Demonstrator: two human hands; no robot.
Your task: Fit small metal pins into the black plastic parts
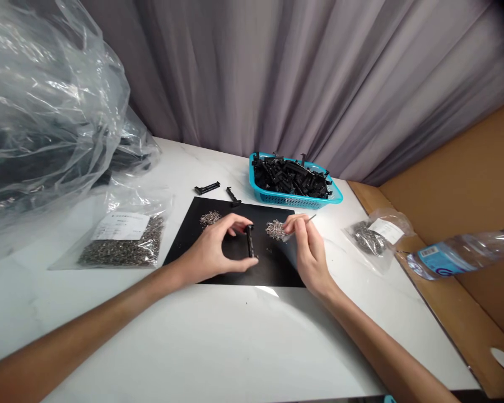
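My left hand (pixel 212 249) grips a black plastic bracket (pixel 250 242) upright by its ends, between thumb and fingers, over the black mat (pixel 231 274). My right hand (pixel 308 249) is closed around a slim metal tool (pixel 312 218); one end sticks out past the fingers, and most of it is hidden. Just beside those fingers lies a pile of small metal pieces (pixel 274 229) on the mat. Another pile of small metal pieces (pixel 210 218) sits behind my left hand. Two more black brackets, one flat (pixel 208 188) and one angled (pixel 233 197), lie at the mat's back edge.
A blue basket (pixel 277 198) full of black parts stands behind the mat. Bags of metal pieces lie left (pixel 121 238) and right (pixel 372 238). A large clear plastic bag (pixel 54 101) fills the back left. A water bottle (pixel 462 254) lies by the cardboard (pixel 457 168) at right.
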